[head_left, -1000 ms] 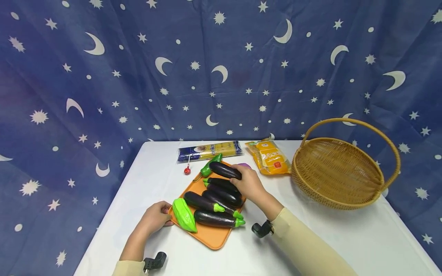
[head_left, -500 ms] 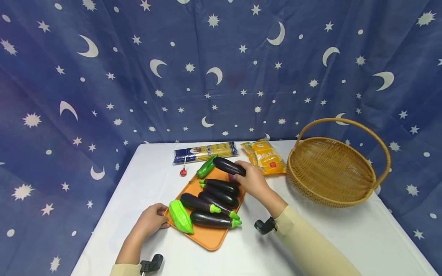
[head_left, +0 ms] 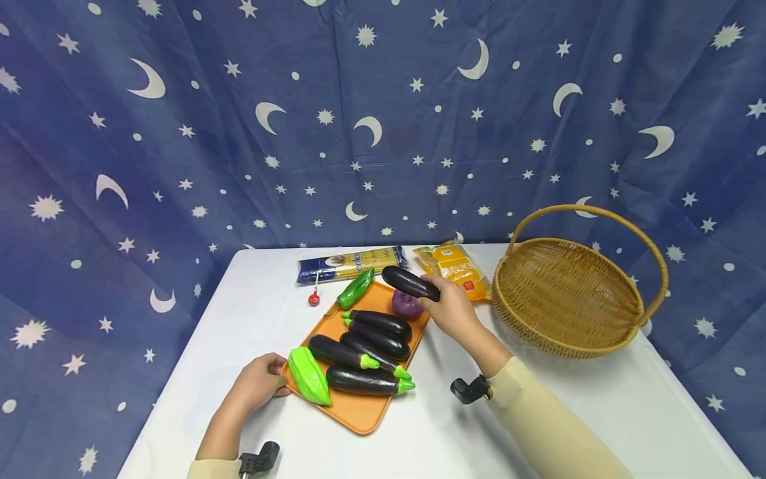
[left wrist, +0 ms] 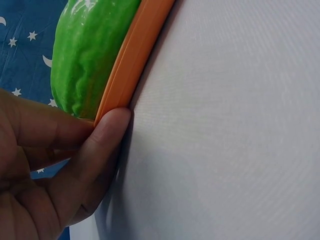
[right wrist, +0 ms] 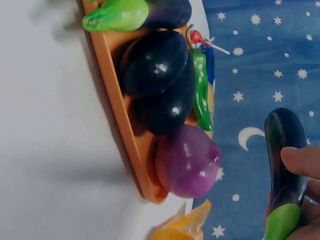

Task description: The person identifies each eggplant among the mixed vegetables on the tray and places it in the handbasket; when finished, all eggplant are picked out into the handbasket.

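My left hand (head_left: 258, 382) pinches the near-left edge of an orange tray (head_left: 363, 426), thumb over the rim in the left wrist view. A bright green ridged vegetable, like a bitter melon (head_left: 309, 376), lies on the tray beside that hand. Several dark eggplants (head_left: 366, 381) with green stems lie across the middle. My right hand (head_left: 453, 307) grips another eggplant (head_left: 409, 282), raised above the tray's far end; its green stem end shows below the fingers in the right wrist view (right wrist: 283, 222). Under it sits a purple onion (head_left: 406, 305). A green pepper (head_left: 356, 289) lies at the tray's far-left edge.
Behind the tray lie a pack of noodles (head_left: 353, 263) and a yellow-orange bag (head_left: 457, 269). A red lollipop (head_left: 314, 299) lies left of the pepper. A wicker basket (head_left: 565, 299) with a tall handle stands at the right. A starry blue curtain (head_left: 383, 133) hangs behind the table.
My right hand has lifted the eggplant and carried it rightward, off the others, uncovering the purple onion. My left hand stays on the tray's edge. The head view has shifted slightly.
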The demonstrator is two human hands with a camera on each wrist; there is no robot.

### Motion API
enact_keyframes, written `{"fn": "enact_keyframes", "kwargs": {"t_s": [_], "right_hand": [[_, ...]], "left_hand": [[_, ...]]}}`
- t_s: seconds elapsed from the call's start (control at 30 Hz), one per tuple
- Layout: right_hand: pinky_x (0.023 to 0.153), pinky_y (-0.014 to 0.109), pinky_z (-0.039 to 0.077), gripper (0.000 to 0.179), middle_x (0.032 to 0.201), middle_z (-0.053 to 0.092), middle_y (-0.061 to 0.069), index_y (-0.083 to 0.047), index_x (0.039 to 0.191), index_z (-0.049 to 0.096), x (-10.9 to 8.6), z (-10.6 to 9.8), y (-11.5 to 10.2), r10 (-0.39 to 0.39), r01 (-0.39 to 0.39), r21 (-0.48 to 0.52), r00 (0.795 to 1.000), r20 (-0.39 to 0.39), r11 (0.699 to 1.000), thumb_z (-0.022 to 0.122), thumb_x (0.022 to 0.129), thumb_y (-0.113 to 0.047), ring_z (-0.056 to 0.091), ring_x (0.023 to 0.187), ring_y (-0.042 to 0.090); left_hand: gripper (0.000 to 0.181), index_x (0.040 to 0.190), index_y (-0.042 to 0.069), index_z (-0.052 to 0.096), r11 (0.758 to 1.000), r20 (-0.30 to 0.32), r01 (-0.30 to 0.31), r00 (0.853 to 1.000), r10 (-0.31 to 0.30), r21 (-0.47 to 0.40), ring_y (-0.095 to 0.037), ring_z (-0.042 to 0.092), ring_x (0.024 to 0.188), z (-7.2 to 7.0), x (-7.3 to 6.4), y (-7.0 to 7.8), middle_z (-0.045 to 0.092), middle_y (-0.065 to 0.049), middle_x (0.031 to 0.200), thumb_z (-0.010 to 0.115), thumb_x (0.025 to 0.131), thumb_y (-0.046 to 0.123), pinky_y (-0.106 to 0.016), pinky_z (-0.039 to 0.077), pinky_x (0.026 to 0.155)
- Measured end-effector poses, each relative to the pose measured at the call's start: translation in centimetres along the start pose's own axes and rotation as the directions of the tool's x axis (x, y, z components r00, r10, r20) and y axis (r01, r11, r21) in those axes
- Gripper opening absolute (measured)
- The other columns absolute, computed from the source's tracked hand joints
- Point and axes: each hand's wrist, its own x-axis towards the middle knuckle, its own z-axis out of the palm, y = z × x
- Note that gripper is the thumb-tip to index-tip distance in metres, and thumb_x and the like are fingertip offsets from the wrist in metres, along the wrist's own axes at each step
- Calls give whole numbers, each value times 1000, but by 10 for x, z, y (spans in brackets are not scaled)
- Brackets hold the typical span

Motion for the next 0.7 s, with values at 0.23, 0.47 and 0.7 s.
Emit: {"fn": "enact_keyframes", "kwargs": {"t_s": [0.23, 0.47, 0.7], "right_hand": [[85, 45, 53, 49, 126, 65, 20, -5, 136, 60, -1, -14, 6, 1, -1, -6, 999, -34, 1000, 75, 90, -12, 63, 102, 31], [88, 47, 52, 48, 124, 65, 21, -5, 135, 61, -1, -28, 12, 9, -11, -31, 998, -58, 999, 74, 90, -13, 62, 103, 33], [91, 47, 50, 50, 127, 64, 20, -5, 137, 60, -3, -44, 15, 26, -29, -43, 997, -75, 999, 75, 90, -13, 61, 106, 33]], "left_hand": [[33, 118, -11, 60, 999, 17, 12, 1000, -11, -32, -17, 63, 73, 0, 0, 3, 58, -14, 96, 63, 86, -2, -32, 60, 65], [33, 119, -11, 60, 999, 16, 15, 1000, -14, -31, -17, 63, 73, 0, -1, 2, 58, -15, 97, 63, 87, -3, -31, 60, 65], [35, 120, -11, 60, 1000, 22, 15, 1000, -14, -26, -17, 64, 74, 0, 0, 0, 58, -15, 98, 63, 87, -1, -31, 59, 65]]}}
